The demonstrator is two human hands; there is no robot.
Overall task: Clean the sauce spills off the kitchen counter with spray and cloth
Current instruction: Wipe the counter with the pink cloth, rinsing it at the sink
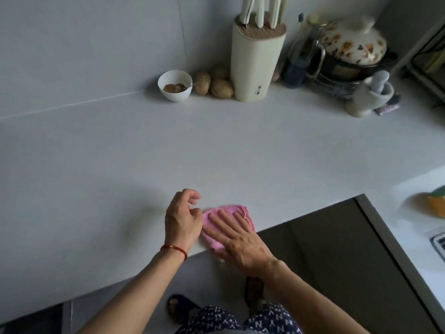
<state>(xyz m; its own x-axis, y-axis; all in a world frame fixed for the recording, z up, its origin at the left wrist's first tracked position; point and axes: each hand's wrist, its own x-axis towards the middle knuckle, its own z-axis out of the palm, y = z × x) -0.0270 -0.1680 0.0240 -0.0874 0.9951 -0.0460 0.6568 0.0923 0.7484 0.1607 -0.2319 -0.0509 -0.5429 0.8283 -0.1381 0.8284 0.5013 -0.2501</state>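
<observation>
A broad bare stretch of the table (216, 145) is left open between its near edge and the back wall. The far edge is blocked by a white bowl (175, 85), potatoes (214, 84) and a knife block (257, 61); the far right corner is crowded with a floral pot (351, 42) and a mortar (372, 95).

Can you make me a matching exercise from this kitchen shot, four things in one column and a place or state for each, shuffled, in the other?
Things
1. cloth
2. bowl
3. potatoes
4. left hand

Places or states
A. between the bowl and the knife block
B. flat under the right hand at the counter edge
C. fingers loosely curled, holding nothing
D. by the back wall, brown sauce and a spoon inside

Pairs: 1-B, 2-D, 3-A, 4-C
</observation>
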